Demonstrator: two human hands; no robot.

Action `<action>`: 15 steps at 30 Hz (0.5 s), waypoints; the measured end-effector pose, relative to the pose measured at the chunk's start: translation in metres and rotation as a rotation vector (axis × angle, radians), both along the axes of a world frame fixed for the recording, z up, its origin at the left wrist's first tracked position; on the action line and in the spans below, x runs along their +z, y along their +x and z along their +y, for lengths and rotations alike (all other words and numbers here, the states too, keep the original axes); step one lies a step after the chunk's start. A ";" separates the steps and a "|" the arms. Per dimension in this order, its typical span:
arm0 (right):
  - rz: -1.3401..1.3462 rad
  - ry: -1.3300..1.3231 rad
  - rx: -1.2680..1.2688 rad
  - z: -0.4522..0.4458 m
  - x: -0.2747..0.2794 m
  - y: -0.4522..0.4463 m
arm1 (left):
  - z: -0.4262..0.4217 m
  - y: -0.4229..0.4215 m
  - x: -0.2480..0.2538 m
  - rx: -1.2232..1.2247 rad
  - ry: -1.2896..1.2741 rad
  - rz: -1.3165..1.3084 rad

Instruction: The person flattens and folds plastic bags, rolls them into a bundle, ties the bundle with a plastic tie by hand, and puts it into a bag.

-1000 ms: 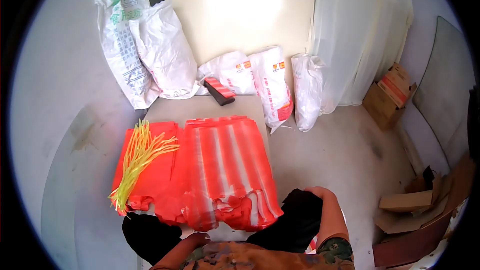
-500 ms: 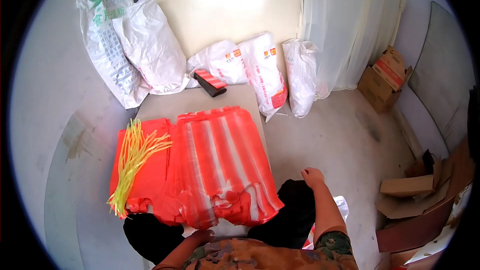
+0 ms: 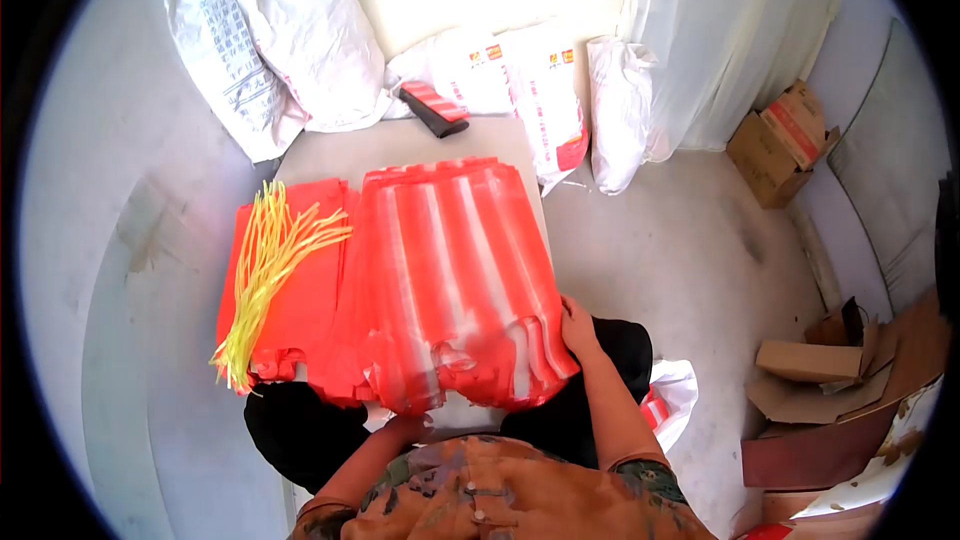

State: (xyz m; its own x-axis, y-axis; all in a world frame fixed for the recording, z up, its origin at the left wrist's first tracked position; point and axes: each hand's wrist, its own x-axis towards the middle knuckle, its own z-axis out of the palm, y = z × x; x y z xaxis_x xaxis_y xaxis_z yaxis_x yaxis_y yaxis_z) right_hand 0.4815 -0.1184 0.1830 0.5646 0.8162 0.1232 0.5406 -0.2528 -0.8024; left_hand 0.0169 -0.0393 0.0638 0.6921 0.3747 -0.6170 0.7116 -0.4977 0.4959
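Observation:
A stack of red-and-white striped plastic bags [image 3: 460, 270] lies on the table in front of me. Plain red bags [image 3: 310, 290] are to its left, with a bundle of yellow strips [image 3: 262, 275] on top. My right hand [image 3: 577, 328] is at the right edge of the striped stack, touching it or just beside it; its fingers are partly hidden. Below the stack's near edge, by my lap, is my left hand [image 3: 405, 427], its fingers mostly hidden. A dark object with a striped red piece [image 3: 435, 108] lies near the far end of the table [image 3: 330, 147].
White sacks [image 3: 310, 35] lean at the back left, and smaller ones [image 3: 620, 110] stand behind and right of the table. Cardboard boxes [image 3: 775, 155] sit at the back right. Opened cartons [image 3: 815, 360] lie at the right. A white bag [image 3: 677, 395] is beside my right knee.
My right hand has moved from my right knee to the right edge of the striped stack. My left hand stays near my lap. The view has shifted, so the table appears higher.

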 end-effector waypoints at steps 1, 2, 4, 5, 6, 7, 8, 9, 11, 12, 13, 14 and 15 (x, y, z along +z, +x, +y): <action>0.068 0.003 -0.030 -0.002 -0.005 -0.002 | 0.001 -0.001 -0.002 0.013 -0.005 -0.012; 0.134 0.007 -0.059 -0.001 -0.006 -0.001 | -0.001 0.006 0.027 0.043 -0.016 0.016; 0.210 0.037 -0.100 -0.002 0.003 -0.001 | -0.002 0.002 0.021 0.098 -0.010 -0.045; 0.201 0.026 -0.118 -0.002 0.017 -0.003 | -0.003 0.000 0.015 0.126 -0.008 -0.076; 0.192 0.014 -0.135 -0.002 0.034 -0.006 | -0.002 0.000 0.005 0.124 -0.009 -0.065; 0.183 0.002 -0.152 -0.004 0.041 -0.009 | -0.002 -0.001 0.002 0.105 0.005 -0.068; 0.185 0.062 -0.096 -0.002 0.033 0.000 | 0.000 -0.001 0.001 0.085 0.020 -0.072; 0.235 0.046 -0.109 -0.004 0.024 0.004 | 0.000 -0.001 0.000 0.065 0.036 -0.077; 0.333 0.016 -0.139 -0.002 0.048 -0.004 | 0.000 -0.003 -0.006 0.073 0.018 -0.071; 0.307 -0.042 -0.134 -0.001 0.050 -0.004 | 0.000 0.000 0.000 0.086 0.005 -0.066; 0.227 -0.032 -0.150 0.000 0.055 -0.009 | 0.000 0.003 0.007 0.101 -0.006 -0.061; 0.148 -0.020 -0.161 0.001 0.059 -0.014 | 0.000 0.003 0.011 0.120 -0.020 -0.060; 0.068 -0.004 -0.171 0.003 0.064 -0.018 | 0.000 0.003 0.013 0.132 -0.019 -0.066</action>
State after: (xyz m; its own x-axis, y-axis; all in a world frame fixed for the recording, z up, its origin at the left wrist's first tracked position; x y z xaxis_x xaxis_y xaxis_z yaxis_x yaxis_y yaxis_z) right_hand 0.4631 -0.1150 0.2474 0.7021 0.7078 0.0774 0.4342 -0.3393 -0.8345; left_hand 0.0201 -0.0397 0.0770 0.6765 0.4538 -0.5800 0.7361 -0.3915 0.5522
